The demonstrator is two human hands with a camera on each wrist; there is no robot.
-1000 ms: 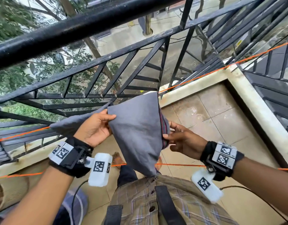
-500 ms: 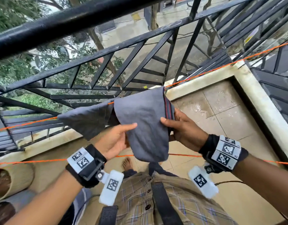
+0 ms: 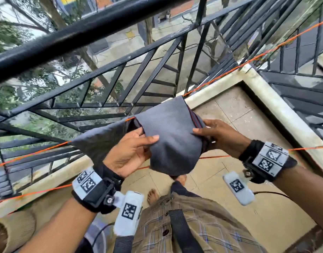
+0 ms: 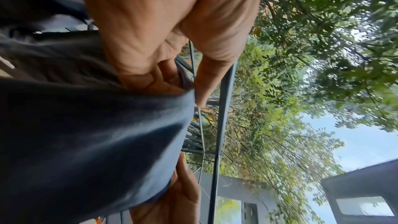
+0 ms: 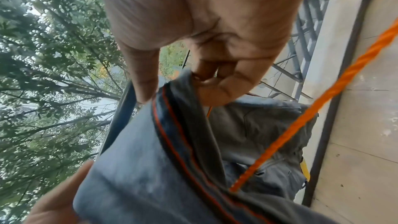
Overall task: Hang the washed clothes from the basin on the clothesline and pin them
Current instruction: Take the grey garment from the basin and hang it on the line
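A grey cloth garment with a red-striped waistband hangs over the thin orange rope clothesline. The left hand pinches its 9 o'clock edge between thumb and fingers; the right hand grips its 3 o'clock edge, fingers curled.

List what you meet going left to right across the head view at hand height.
Orange clothesline → second grey cloth already draped on the line → left hand → grey garment held between both hands → right hand → right wrist band with markers.
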